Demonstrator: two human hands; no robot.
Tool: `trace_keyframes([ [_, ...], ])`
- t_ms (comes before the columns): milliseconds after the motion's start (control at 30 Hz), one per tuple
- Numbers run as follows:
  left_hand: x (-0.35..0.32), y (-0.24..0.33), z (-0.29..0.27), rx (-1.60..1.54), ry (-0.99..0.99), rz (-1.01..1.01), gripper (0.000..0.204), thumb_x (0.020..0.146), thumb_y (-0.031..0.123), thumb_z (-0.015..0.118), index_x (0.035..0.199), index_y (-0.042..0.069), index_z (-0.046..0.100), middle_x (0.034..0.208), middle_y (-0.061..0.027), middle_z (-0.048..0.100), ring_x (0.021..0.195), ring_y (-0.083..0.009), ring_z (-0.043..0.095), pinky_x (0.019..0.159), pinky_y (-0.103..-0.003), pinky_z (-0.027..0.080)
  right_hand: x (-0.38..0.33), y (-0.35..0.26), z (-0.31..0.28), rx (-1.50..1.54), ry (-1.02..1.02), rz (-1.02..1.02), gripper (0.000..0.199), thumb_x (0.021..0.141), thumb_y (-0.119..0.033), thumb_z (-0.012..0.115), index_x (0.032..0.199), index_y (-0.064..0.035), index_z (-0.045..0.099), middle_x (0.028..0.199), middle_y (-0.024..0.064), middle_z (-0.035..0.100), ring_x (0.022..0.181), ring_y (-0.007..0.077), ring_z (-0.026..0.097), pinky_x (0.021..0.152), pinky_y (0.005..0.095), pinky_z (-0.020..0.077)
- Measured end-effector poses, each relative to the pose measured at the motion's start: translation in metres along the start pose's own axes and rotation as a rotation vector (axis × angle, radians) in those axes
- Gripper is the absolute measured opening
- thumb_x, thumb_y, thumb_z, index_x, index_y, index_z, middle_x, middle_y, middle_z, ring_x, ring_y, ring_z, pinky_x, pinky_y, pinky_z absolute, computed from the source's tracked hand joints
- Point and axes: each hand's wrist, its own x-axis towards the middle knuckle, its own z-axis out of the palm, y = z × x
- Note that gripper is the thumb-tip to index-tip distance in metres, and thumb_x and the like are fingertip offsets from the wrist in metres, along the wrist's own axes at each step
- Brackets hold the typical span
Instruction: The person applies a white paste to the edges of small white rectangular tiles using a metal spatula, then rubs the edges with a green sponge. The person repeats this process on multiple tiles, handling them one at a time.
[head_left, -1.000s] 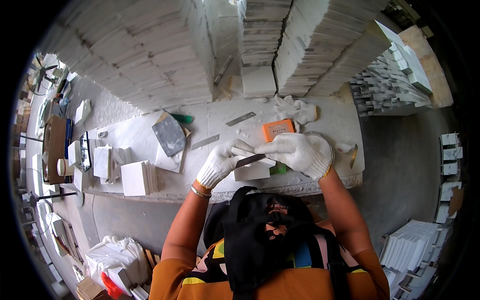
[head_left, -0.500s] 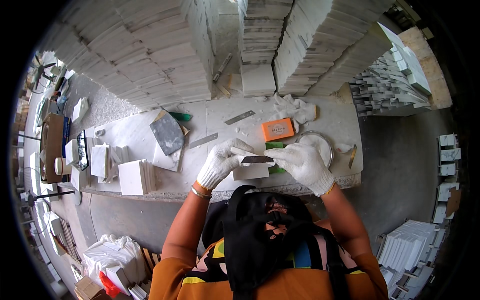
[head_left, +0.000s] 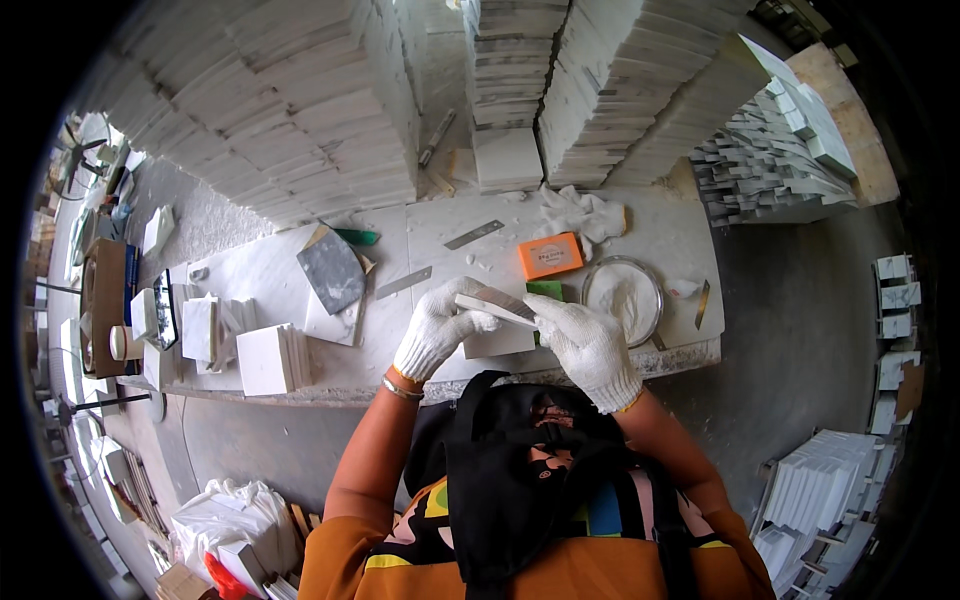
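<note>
My left hand (head_left: 432,330), in a white knit glove, is closed on a small white stone tile (head_left: 512,316) held tilted above the bench. Along the tile's upper side runs a thin grey metal blade (head_left: 503,299). Its right end meets the fingers of my gloved right hand (head_left: 588,350), which are closed on it; the exact grip is partly hidden. Below lies another white tile (head_left: 498,343) on the bench. Just beyond my right hand are a green block (head_left: 545,289), an orange box (head_left: 550,257) and a round dish of white powder (head_left: 624,298).
Two metal blades (head_left: 404,282) lie on the white stone bench (head_left: 400,225). A spare white glove (head_left: 590,215) rests behind the orange box. Tall tile stacks (head_left: 290,110) stand at the back. Left are a dark grey slab (head_left: 331,270) and upright white tiles (head_left: 268,358).
The tile in my left hand has turned, its right end dipping toward me. My right hand has shifted slightly left and nearer, and the blade's dark face now appears along the tile's upper side.
</note>
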Motion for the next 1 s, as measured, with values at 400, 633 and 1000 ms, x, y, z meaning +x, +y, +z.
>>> trace_keyframes([
  [400, 0.001, -0.005, 0.0, 0.0, -0.019, 0.093, 0.031, 0.082, 0.021, 0.082, 0.102, 0.0, 0.071, 0.101, -0.005, 0.071, 0.092, -0.0128, 0.065, 0.084, -0.029, 0.052, -0.013, -0.01, -0.004, 0.017, 0.02, 0.093, 0.036, 0.092, 0.002, 0.063, 0.128, 0.0006, 0.067, 0.093, 0.0168, 0.074, 0.08, 0.0227, 0.072, 0.074, 0.0331, 0.0575],
  [633, 0.0, -0.006, -0.001, 0.026, 0.006, 0.051, 0.03, 0.082, 0.02, 0.083, 0.101, 0.001, 0.07, 0.101, -0.0041, 0.071, 0.09, -0.0118, 0.064, 0.082, -0.028, 0.052, -0.007, -0.014, 0.013, -0.091, 0.112, -0.001, 0.032, 0.09, -0.007, 0.069, 0.123, -0.0068, 0.071, 0.092, 0.0173, 0.074, 0.078, 0.0343, 0.071, 0.068, 0.0409, 0.0573],
  [1000, 0.002, -0.011, -0.001, -0.039, -0.03, 0.079, 0.029, 0.084, 0.014, 0.081, 0.108, 0.001, 0.071, 0.096, -0.0038, 0.074, 0.089, -0.0108, 0.065, 0.083, -0.028, 0.054, -0.014, -0.017, 0.009, -0.161, 0.078, 0.02, 0.037, 0.092, -0.005, 0.069, 0.129, -0.0027, 0.068, 0.09, 0.0186, 0.074, 0.072, 0.0234, 0.072, 0.066, 0.034, 0.0561],
])
